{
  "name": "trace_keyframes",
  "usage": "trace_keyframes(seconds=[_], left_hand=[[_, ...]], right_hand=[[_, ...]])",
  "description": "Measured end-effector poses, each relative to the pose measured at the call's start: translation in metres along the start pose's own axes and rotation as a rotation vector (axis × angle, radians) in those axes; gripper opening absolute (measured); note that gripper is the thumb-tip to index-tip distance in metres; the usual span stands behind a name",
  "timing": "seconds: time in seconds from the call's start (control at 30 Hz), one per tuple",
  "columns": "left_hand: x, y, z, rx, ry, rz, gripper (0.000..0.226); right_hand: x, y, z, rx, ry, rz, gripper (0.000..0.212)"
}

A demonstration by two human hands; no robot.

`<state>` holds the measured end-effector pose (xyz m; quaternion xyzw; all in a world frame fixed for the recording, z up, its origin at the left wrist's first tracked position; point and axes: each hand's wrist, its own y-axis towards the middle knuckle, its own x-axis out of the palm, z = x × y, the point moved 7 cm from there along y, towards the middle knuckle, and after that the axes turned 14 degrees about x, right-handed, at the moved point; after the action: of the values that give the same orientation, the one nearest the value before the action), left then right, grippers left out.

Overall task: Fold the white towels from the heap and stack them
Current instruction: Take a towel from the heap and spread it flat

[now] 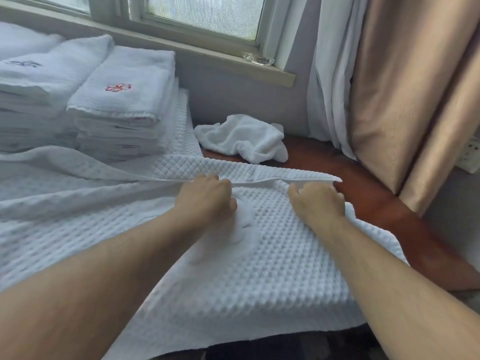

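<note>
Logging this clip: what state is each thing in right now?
waffle towel: spread out, unfolded, far hem gripped.
left hand: fingers curled on that hem.
right hand: fingers curled on that hem.
small towel: crumpled, unfolded.
red-emblem stack: folded, neat.
dark-emblem stack: folded, neat.

No readable text, red towel emblem (118,87) illegible

A person is working bare-armed: the left forearm (104,268) and the right forearm (389,268) are showing uncovered from the wrist upward, each carrying fine, sparse hair. The left hand (207,196) and the right hand (318,201) are going bare too, knuckles showing.
</note>
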<state>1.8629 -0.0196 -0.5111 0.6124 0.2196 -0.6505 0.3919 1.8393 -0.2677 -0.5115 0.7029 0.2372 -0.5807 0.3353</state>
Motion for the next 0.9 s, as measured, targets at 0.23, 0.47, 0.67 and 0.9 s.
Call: trace_keyframes(seconds=[0.23,0.47,0.67,0.9], left_hand=[[0.033,0.023,0.000,0.135,-0.037,0.026,0.052],[0.037,0.033,0.001,0.209,-0.052,0.003,0.069],[0.028,0.030,0.000,0.211,-0.083,0.088,0.075],[0.012,0.037,-0.005,0.266,-0.252,0.206,0.089]], right_hand=[[0.042,0.047,0.011,0.092,-0.017,-0.304,0.099],[0.005,0.056,-0.015,0.169,0.482,0.100,0.059],[0.012,0.045,-0.013,0.221,1.002,-0.159,0.036],[0.009,0.051,-0.016,0.132,1.171,-0.261,0.032]])
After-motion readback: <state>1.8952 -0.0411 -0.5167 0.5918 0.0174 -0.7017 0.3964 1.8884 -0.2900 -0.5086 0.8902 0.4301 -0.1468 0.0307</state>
